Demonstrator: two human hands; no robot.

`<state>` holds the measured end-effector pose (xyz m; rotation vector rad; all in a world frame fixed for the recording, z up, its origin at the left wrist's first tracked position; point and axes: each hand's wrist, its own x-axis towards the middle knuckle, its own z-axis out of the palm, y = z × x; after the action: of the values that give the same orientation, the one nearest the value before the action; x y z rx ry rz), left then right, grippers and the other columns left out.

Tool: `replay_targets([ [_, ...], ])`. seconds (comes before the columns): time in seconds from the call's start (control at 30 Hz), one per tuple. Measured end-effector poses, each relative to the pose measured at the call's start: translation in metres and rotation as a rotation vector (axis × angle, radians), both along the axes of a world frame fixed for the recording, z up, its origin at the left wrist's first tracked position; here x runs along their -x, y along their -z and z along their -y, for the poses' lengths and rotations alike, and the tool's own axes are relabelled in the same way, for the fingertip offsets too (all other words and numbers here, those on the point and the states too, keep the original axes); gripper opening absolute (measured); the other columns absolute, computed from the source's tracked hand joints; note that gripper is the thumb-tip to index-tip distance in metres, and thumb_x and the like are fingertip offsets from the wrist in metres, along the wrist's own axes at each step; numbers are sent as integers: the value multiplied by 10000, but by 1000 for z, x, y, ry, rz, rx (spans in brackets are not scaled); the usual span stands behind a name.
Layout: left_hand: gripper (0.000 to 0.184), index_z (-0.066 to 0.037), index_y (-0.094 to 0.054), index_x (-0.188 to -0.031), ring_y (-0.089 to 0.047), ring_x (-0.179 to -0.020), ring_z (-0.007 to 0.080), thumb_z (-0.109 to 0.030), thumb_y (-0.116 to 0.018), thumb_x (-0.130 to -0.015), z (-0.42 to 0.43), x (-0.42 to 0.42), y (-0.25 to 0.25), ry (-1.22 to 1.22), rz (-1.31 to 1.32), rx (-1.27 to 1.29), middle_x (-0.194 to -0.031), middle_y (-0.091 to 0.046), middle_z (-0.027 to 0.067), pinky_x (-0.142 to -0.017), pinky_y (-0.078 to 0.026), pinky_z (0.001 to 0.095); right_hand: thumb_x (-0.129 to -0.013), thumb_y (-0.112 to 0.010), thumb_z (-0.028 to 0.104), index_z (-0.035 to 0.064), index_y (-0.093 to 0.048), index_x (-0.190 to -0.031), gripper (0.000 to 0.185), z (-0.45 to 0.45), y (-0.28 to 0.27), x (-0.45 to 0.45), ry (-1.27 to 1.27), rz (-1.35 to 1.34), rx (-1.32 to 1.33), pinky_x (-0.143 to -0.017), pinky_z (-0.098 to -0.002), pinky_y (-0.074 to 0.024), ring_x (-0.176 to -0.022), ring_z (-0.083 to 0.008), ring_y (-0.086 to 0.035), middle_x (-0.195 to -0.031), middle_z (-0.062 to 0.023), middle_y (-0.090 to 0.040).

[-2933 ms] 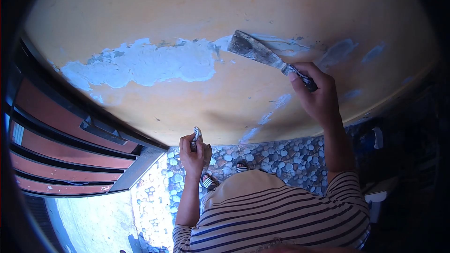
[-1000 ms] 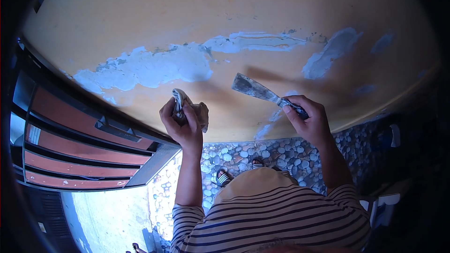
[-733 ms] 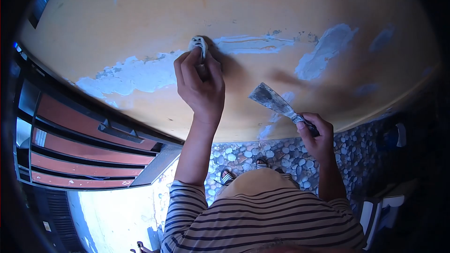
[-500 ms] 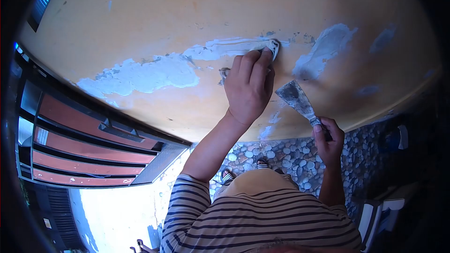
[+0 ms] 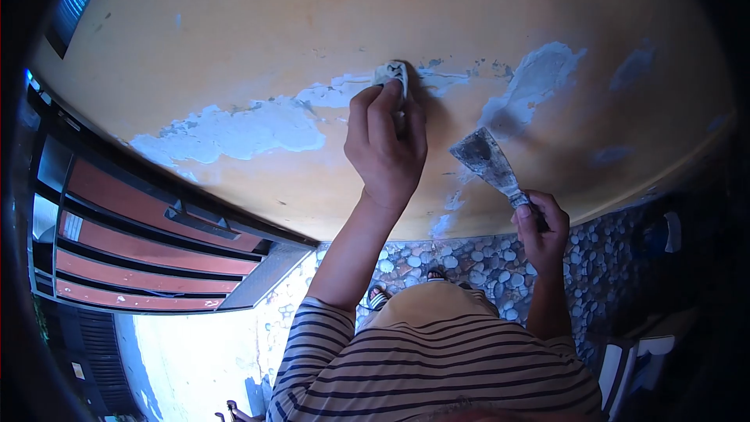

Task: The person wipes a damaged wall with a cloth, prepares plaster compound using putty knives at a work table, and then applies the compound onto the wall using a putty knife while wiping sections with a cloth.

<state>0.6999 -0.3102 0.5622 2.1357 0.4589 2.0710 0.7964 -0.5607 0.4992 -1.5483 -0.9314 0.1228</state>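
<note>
My left hand [image 5: 388, 144] is closed around a small, whitish, putty-smeared piece [image 5: 391, 73] whose exact kind I cannot make out. It is held up at the tan wall [image 5: 258, 39], at the strip of white putty [image 5: 340, 91]; the fingers hide most of it. Lower and to the right, my right hand [image 5: 544, 225] grips a putty knife [image 5: 491, 162] by its handle. Grey and white residue coats the flared blade, which points up and left, in front of the wall. Whether the blade touches the wall I cannot tell.
Broad white putty patches lie on the wall at left [image 5: 234, 131] and right [image 5: 543, 74]. A red slatted gate [image 5: 156, 230] with a dark frame stands at left. Below is a pebble-patterned floor [image 5: 484, 262]. White objects [image 5: 637, 367] sit at lower right.
My left hand has moved left along the putty strip with the whitish piece, and its wrist has turned. My right hand and the putty knife have shifted slightly left.
</note>
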Motion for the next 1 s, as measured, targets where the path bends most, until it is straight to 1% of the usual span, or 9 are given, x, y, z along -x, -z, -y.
replay_targets([
  [0.07,306,-17,-649,-1124,-678,-724,234,62,-738,-843,9,-15,1,58,-33,-23,-1023,-653,131,-587,-553,341,-999,-646,75,-33,-658,-1173,206,-2,-5,-1,-11,-13,-31,-560,-219,-450,-597,-56,-563,-763,-40,-661],
  [0.13,356,-39,-659,-1140,-680,-745,241,47,-760,-810,15,-25,-1,55,-16,-74,-1007,-659,119,-599,-555,340,-1005,-631,71,-33,-653,-1186,210,2,-7,-5,6,-23,-65,-540,-217,-435,-575,-53,-544,-753,-40,-651],
  [0.23,448,-73,-667,-1169,-674,-830,249,21,-776,-745,27,-32,1,96,-159,-128,-1005,-650,93,-633,-551,346,-1023,-599,73,-36,-636,-1215,224,6,2,-13,12,-41,-187,-507,-216,-403,-541,-50,-501,-727,-41,-627],
  [0.4,426,-91,-667,-1156,-659,-845,259,10,-773,-756,31,-21,36,142,-304,-149,-990,-633,82,-652,-547,366,-1056,-557,81,-35,-599,-1258,237,0,6,-3,0,-152,-249,-509,-217,-389,-542,-48,-469,-705,-28,-580],
  [0.6,387,-107,-655,-1123,-674,-804,267,-6,-785,-772,17,29,122,164,-570,-18,-973,-638,93,-616,-549,373,-1109,-473,176,-4,-534,-1324,286,-14,43,8,-75,-257,-213,-551,-223,-416,-626,-72,-508,-820,-33,-577],
  [0.67,344,-85,-664,-1149,-670,-798,271,-28,-757,-823,11,52,154,159,-660,113,-988,-641,102,-607,-550,393,-1118,-462,209,16,-499,-1322,283,-23,56,18,-123,-282,-229,-582,-223,-423,-676,-74,-527,-873,-37,-585],
  [0.73,343,-81,-657,-1152,-666,-761,281,-16,-754,-830,8,78,170,162,-680,178,-972,-641,111,-586,-543,398,-1125,-443,224,34,-471,-1309,265,-32,67,25,-148,-338,-222,-601,-231,-434,-713,-81,-541,-916,-44,-590],
  [0.8,328,-71,-639,-1138,-650,-682,302,17,-742,-840,5,101,180,153,-660,251,-931,-639,131,-546,-522,401,-1126,-444,194,23,-476,-1269,225,-46,75,34,-158,-467,-314,-613,-245,-436,-699,-79,-517,-871,-31,-569],
  [1.0,208,-38,-632,-1077,-637,-693,326,-5,-707,-885,-6,167,212,49,-642,440,-922,-621,144,-597,-518,426,-1131,-432,210,44,-476,-1241,204,-78,102,48,-50,-444,-380,-638,-237,-463,-737,-79,-588,-936,-43,-611],
])
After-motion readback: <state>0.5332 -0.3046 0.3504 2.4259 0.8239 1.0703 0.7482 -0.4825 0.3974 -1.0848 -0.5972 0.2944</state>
